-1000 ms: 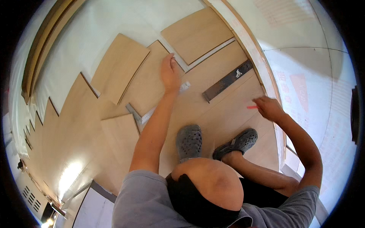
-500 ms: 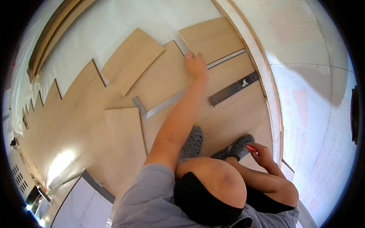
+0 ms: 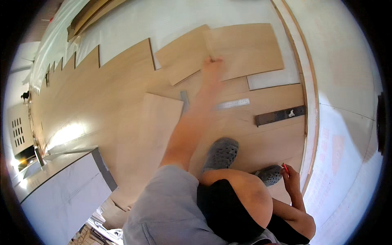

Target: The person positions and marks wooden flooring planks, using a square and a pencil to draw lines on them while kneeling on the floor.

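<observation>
Out in front, my left hand [image 3: 213, 65] is closed on the left edge of a light-brown floor plank [image 3: 250, 51]; its fingers are slightly blurred. That plank overlaps or butts against another loose plank [image 3: 183, 53] to its left; I cannot tell which. White underlay [image 3: 274, 79] shows between the held plank and the laid floor. Under my left forearm lies a metal carpenter's square [image 3: 233, 104], partly hidden. Beside my right knee, my right hand [image 3: 291, 179] pinches a slim red pencil-like stick [image 3: 286, 168].
A dark flat bar [image 3: 279, 116] lies against the wall-side strip [image 3: 310, 102]. Another loose plank [image 3: 160, 112] rests on the laid flooring [image 3: 110, 81]. Stacked boards [image 3: 92, 16] lie at the far left. A white box-like cabinet [image 3: 67, 196] stands near left, and my grey clogs [image 3: 222, 153] are on the floor.
My left hand has pulled the plank left, away from the wall-side strip, uncovering white underlay. The view has shifted. My right hand still holds the red stick.
</observation>
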A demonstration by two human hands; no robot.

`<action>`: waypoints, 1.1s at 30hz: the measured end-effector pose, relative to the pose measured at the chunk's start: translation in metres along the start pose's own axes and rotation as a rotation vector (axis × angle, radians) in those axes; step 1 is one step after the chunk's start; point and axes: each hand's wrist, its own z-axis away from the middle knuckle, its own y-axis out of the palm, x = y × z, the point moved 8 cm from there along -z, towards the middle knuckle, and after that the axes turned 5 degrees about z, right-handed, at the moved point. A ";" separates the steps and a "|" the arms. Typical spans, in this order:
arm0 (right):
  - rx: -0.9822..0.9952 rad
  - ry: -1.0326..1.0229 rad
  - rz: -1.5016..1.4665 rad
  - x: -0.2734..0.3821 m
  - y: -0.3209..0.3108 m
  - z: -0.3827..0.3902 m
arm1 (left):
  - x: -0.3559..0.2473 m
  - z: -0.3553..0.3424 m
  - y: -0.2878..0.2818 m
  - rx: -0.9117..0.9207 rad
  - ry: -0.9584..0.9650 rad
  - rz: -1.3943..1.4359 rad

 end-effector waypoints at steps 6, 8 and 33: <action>0.088 0.024 -0.261 -0.025 0.012 -0.004 | 0.008 -0.056 -0.195 -0.259 0.130 0.136; 0.052 0.066 -0.256 -0.045 0.004 -0.005 | 0.009 -0.048 -0.180 -0.216 0.032 0.236; 0.019 0.106 -0.107 -0.049 -0.015 0.005 | -0.017 -0.163 -0.203 0.132 -0.126 -0.463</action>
